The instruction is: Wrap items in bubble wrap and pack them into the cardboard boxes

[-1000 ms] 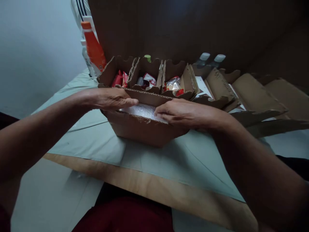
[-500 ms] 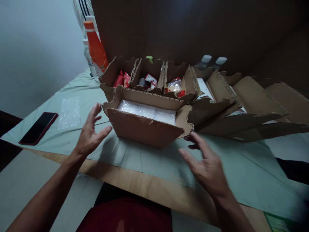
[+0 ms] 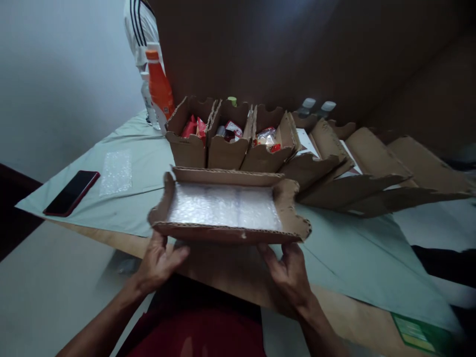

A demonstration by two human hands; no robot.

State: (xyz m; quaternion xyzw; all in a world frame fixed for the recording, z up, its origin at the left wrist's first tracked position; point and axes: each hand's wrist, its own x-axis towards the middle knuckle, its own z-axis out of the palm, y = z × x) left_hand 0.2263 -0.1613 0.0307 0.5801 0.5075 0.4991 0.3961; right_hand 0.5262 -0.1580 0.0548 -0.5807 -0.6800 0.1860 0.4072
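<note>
I hold an open cardboard box (image 3: 288,198) lifted off the table and close to me, its bottom lined with bubble wrap (image 3: 223,207). My left hand (image 3: 158,265) supports the box from below at its near left corner. My right hand (image 3: 288,280) grips it from below at the near right. Behind it, a row of three cardboard boxes (image 3: 226,148) stands on the pale green cloth (image 3: 349,258), filled with red and clear snack packets.
An orange bottle (image 3: 160,89) stands at the back left beside a person in a striped white top (image 3: 139,29). A dark phone (image 3: 71,192) and a bubble wrap piece (image 3: 116,171) lie at left. Flat cardboard pieces (image 3: 375,173) spread to the right. Two white-capped bottles (image 3: 318,106) stand behind.
My hands left the bubble wrap inside the box, drew back open, then took the box from below and pulled it up and toward me, away from the row.
</note>
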